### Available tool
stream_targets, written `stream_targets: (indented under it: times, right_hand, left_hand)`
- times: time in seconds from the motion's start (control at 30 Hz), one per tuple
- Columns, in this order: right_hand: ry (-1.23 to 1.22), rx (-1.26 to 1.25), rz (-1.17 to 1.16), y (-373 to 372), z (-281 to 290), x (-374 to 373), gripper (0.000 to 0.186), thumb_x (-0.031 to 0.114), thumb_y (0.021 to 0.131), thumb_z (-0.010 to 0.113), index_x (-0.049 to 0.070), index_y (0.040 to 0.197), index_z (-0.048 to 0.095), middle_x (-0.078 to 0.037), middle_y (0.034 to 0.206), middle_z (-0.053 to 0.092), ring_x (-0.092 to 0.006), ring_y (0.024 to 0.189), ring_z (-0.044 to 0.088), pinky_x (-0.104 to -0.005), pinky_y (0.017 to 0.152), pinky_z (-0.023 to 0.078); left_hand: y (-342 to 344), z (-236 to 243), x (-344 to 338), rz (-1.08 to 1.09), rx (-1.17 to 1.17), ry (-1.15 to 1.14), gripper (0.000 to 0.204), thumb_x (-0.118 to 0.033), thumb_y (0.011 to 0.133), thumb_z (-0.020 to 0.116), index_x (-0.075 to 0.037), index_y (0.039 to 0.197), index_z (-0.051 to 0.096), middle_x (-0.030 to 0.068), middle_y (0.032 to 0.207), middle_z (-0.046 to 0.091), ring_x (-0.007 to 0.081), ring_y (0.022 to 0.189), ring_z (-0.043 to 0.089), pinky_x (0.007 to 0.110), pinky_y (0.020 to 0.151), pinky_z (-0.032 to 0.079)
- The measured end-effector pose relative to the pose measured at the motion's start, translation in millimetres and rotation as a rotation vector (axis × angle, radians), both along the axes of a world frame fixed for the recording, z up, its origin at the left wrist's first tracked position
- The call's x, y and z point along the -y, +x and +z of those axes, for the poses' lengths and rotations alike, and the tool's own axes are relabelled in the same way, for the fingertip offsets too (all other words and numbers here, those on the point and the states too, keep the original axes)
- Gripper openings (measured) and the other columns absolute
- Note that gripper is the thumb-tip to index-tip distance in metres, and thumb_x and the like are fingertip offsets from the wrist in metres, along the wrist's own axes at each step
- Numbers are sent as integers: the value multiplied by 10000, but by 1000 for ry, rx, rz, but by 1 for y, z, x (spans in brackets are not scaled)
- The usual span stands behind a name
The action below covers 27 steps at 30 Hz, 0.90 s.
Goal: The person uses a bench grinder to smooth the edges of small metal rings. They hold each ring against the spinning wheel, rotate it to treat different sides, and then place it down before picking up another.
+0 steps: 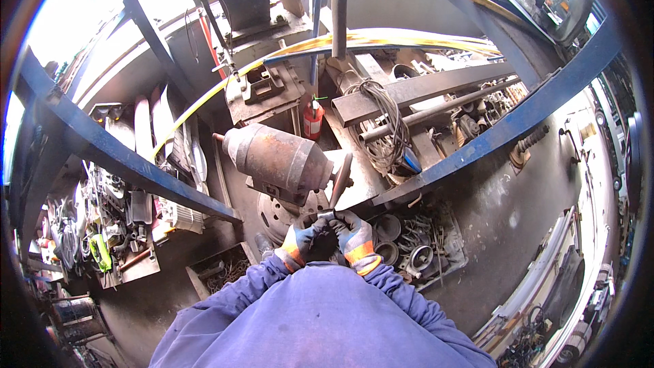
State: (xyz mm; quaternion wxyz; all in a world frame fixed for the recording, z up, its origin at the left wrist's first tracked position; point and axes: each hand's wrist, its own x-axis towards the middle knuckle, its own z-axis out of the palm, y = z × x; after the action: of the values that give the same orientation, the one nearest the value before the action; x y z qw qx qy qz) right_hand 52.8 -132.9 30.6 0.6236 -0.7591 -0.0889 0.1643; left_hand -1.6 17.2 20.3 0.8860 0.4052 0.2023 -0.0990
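Both of my hands wear grey work gloves with orange cuffs and meet in front of my chest. My left hand (300, 240) is closed, fingers curled in toward the middle. Beside it, my right hand (355, 237) is closed around a small dark metal piece (326, 215), whose exact kind I cannot make out. Just beyond the piece stands the thin, edge-on wheel (341, 180) of a rusty grinder motor (276, 160). Whether the piece touches the wheel is not clear. Under the motor is a round metal base with holes (272, 217).
A crate of metal parts (436, 252) lies at my right, a box of rusty scrap (228, 269) at my left. Blue steel beams (122, 153) slope down on both sides. Beyond the motor are a red fire extinguisher (313, 120) and a coil of cable (378, 123).
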Motion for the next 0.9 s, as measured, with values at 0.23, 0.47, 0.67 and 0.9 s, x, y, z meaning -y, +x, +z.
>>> stream_targets:
  times: [0.23, 0.47, 0.67, 0.9]
  right_hand:
    - [285, 82, 14, -9, 8, 9, 249, -87, 846, 638, 10, 1067, 699, -98, 1045, 722, -177, 964, 680, -305, 891, 537]
    - [222, 154, 115, -15, 0, 24, 295, -80, 814, 663, 27, 1085, 710, -97, 1063, 721, -208, 995, 691, -316, 898, 536]
    - [240, 104, 118, -14, -11, 21, 283, -50, 810, 698, 30, 1081, 713, -99, 1057, 725, -205, 976, 696, -313, 884, 540]
    - [343, -248, -3, -12, -28, 11, 239, -13, 874, 683, 29, 1108, 706, -62, 1078, 718, -169, 945, 679, -305, 845, 551]
  left_hand:
    - [-2, 22, 0, -120, 190, 91, 473, -290, 886, 734, 3, 1231, 597, 36, 1055, 659, 114, 892, 607, 271, 806, 499]
    - [-14, 1, -4, -159, 159, 222, 674, -247, 813, 811, -16, 1367, 504, 73, 1238, 619, 172, 1118, 580, 321, 983, 453]
    - [-13, -5, -4, -134, 177, 185, 715, -183, 795, 819, -20, 1397, 469, 80, 1281, 599, 186, 1168, 564, 332, 1030, 435]
    - [-4, 12, -2, -134, 230, 187, 524, -265, 896, 711, 12, 1310, 549, 72, 1151, 656, 152, 1054, 593, 297, 938, 467]
